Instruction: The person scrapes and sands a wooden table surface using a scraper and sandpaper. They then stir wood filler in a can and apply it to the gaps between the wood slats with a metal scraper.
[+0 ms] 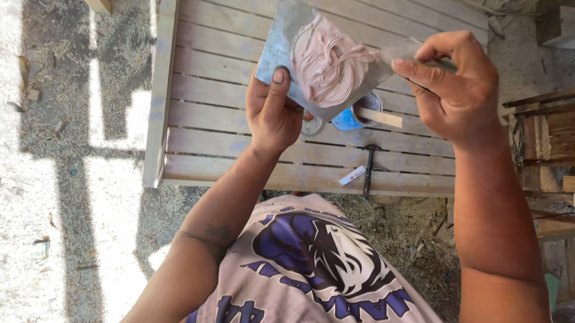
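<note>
Putty getting worked on a metal plate, seen from the head camera.
Left hand (274, 111) pinches the metal plate (289, 32), pink putty (327, 61) piled on top; right hand (455, 85) fingers pressed around a scraper (400, 52) touching the putty, above the slatted wooden panel (223, 124).

Pale pink putty (327, 61) is spread on a grey metal plate (283, 41); a blue can (350, 119) is seen; weathered grey-brown slats (243, 19) are striped.

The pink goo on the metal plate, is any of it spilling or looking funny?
Nothing has spilled. The pink paste sits in a swirled heap on the metal plate, which the left hand holds tilted. The right hand presses a scraper blade against its edge. The ground below is littered with wood scraps.
</note>
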